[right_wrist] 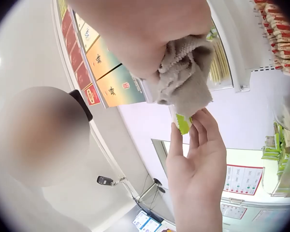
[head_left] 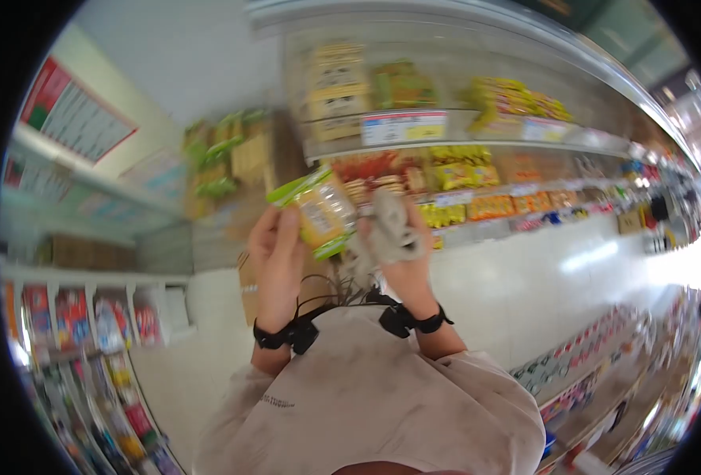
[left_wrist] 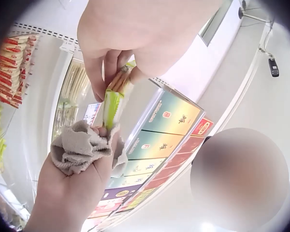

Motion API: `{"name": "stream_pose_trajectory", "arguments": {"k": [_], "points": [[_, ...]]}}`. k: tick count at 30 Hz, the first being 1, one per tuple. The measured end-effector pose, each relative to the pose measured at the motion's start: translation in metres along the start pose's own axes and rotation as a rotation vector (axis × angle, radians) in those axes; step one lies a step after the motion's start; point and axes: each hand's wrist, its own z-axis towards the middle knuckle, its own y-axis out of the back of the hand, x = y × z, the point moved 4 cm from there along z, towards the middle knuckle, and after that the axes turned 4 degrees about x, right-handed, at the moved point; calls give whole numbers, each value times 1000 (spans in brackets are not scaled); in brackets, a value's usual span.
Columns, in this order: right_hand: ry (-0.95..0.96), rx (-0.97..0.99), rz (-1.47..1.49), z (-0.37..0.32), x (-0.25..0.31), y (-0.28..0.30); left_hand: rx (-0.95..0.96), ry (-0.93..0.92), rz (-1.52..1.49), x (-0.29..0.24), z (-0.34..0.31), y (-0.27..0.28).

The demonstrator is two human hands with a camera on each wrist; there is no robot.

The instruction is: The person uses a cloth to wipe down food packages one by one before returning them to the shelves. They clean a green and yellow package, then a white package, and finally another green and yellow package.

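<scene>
My left hand pinches a green-and-yellow snack packet at its edge, thumb on the near face. A clear window in the wrapper shows pale contents. My right hand holds a crumpled grey cloth beside the packet's right side. In the left wrist view, the packet is seen edge-on between both hands, and right fingertips poke out of the cloth at its lower end. The right wrist view shows the cloth bunched under the right hand, covering most of the packet.
A glass-fronted shelf of bagged snacks stands ahead, with price cards along it. More green packets lie at the left. Below are a cardboard box and the pale floor. Stocked racks stand left and lower right.
</scene>
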Motion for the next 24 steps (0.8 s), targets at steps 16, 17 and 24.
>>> {"name": "stream_pose_trajectory", "arguments": {"k": [16,17,24], "points": [[131,590,85,51,-19,-27,-307,63,60,-2,-6,10],[114,598,116,50,-16,-28,-299,45,64,-4,-9,14],[26,-22,411,53,1,-5,-282,-111,575,-50,-1,20]]}}
